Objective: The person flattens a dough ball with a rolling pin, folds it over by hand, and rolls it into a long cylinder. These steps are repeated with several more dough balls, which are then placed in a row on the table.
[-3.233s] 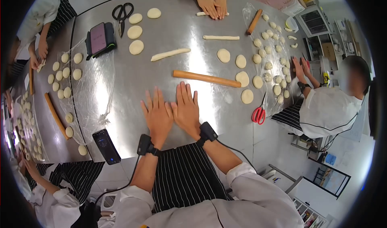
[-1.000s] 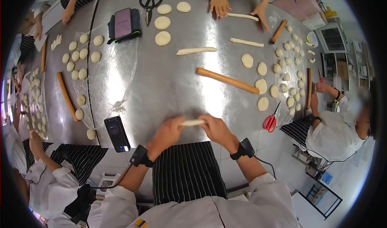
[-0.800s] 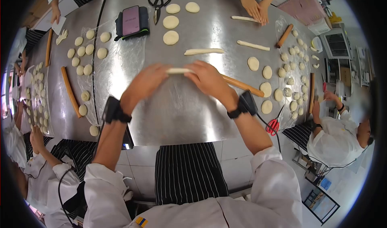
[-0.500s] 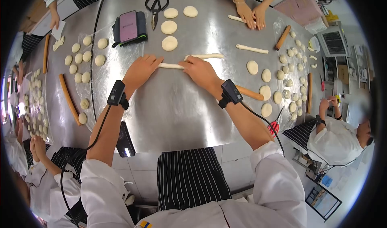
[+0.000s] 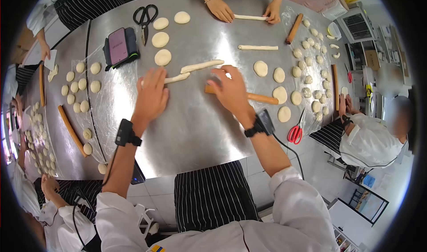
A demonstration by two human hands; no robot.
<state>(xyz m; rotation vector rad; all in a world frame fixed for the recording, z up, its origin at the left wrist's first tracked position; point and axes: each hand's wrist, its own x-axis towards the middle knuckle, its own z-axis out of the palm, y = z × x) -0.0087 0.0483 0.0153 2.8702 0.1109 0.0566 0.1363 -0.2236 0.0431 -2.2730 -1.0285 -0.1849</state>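
Note:
My left hand [image 5: 152, 91] lies over the left part of a thin dough rope [image 5: 177, 79], its fingers stretched out flat. That rope's right end bends up and appears to touch a second dough rope [image 5: 202, 66] just beyond it. My right hand [image 5: 229, 88] is off the dough, with fingers apart and slightly curled, above the left end of a wooden rolling pin [image 5: 262, 99]. I see no grip on the pin. Several flattened dough rounds [image 5: 163, 57] lie past my left hand, and others [image 5: 260, 68] lie to the right.
Black scissors [image 5: 145, 22] and a phone [image 5: 118, 45] lie at the back left. Across the steel table [image 5: 191, 132], another person's hands [image 5: 220, 9] hold a dough rope [image 5: 251, 17]. Red-handled scissors [image 5: 295, 134] sit at the right edge. Plastic-covered dough balls [image 5: 307, 92] are at right.
My right hand has let go of the dough rope and moved right of it. My left hand has flattened over the rope. The person opposite has spread their hands along their rope.

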